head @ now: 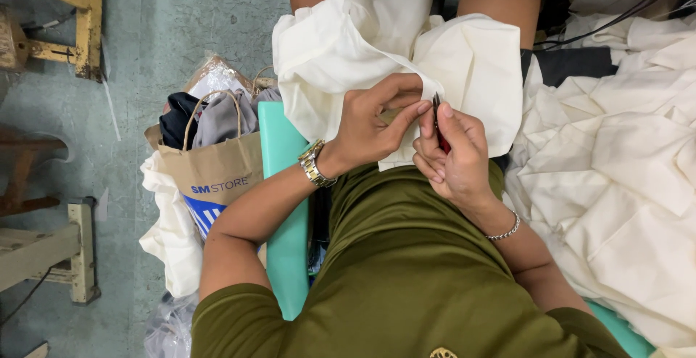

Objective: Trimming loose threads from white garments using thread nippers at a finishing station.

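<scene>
The left hand [377, 115] pinches a fold of the cream cloth [406, 46] that lies across the person's lap, its thumb and fingers closed on the fabric's edge near the middle of the view. The right hand [453, 151] sits just beside it, fingertips touching those of the left, and grips a small red-handled clipper [440, 132] held upright between thumb and fingers, its dark tip against the cloth. A metal watch [314, 164] circles the left wrist and a thin chain bracelet [505, 230] the right. To the right, a big heap of the same cream fabric [623, 177] is piled close to the person's side. To the left, a brown paper bag [214, 162] stuffed with dark and grey clothes stands on the floor against a teal seat [284, 242]
</scene>
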